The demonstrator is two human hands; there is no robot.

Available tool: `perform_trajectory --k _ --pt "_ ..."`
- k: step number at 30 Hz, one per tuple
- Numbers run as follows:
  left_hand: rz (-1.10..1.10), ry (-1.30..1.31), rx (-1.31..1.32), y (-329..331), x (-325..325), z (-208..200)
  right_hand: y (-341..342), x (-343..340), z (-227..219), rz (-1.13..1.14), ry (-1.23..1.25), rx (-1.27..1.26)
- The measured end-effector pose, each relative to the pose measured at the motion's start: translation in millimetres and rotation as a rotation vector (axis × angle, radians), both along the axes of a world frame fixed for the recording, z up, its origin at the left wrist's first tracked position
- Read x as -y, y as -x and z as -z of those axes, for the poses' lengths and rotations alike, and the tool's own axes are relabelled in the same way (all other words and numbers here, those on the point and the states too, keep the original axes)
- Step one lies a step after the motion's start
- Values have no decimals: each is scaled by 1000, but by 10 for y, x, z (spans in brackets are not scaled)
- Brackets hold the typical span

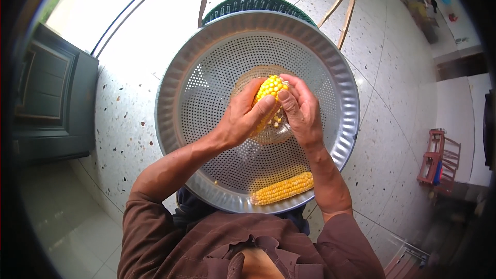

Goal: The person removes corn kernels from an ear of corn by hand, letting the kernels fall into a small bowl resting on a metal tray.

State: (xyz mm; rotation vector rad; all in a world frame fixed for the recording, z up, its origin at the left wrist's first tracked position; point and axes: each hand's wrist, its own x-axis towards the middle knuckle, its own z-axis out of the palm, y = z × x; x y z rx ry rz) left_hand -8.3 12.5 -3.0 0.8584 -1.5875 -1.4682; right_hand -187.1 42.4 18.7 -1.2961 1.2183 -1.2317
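An ear of yellow corn (272, 87) is held over the middle of a wide perforated metal pan (217, 160). My left hand (244, 111) is wrapped round its left side, thumb pressed on the kernels. From the right, my right hand (302, 108) grips the same ear, its thumb and fingers against the kernels near the tip. Loose kernels (278, 120) show just below the hands, over a round, see-through brownish patch in the pan's centre. A second corn ear (283, 189) lies near the pan's front rim, by my right forearm. Its kernels look whole.
Behind the pan's far rim shows a dark green basket (258, 4), with wooden legs (349, 10) nearby. A dark panelled door (57, 95) stands on the left. Further right, a reddish-brown wooden chair (439, 160) rests on the speckled tile floor (124, 108).
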Motion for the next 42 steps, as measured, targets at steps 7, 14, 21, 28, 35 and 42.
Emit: perform_trajectory --k 7,14,21,28,35,42 --pt "41 -29 27 -5 -20 -24 -1 9 -54 -6 115 -239" --pt "49 -1 21 -4 -27 -10 -4 6 -65 4 236 -314" --pt "60 1 15 13 -39 -2 11 10 -35 20 314 -409" --pt "137 -149 -167 -34 -2 -30 -50 -77 -53 87 265 -340" --pt "153 -326 -304 -27 28 -7 -125 -33 -8 232 532 -510" --pt "196 -338 -303 -21 38 -34 -69 -73 17 255 376 -404"
